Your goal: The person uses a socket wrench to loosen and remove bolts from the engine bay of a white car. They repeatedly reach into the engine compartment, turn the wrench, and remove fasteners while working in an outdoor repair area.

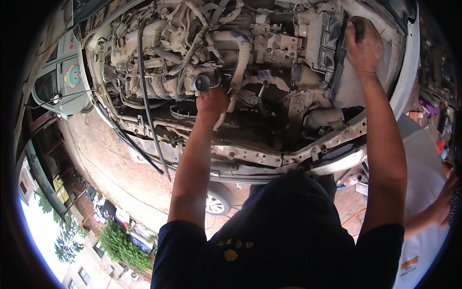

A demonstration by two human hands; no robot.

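Note:
Both my arms reach into a dusty car engine bay. My left hand is closed in a fist at the front of the engine, just below a round metal throttle opening; whatever its fingers hold is hidden. A thick dusty pipe runs close beside it on the right. At the far right, my right hand is curled by the inner fender, its thumb and fingers around something dark that I cannot make out. Next to it stands a black-edged box with dirty sides.
A thin dark rod slants across the bay's left side. The metal front crossmember lies under my forearms. Another person's hand shows at the right edge. A wheel lies beyond the bumper, and a light-coloured vehicle stands at left.

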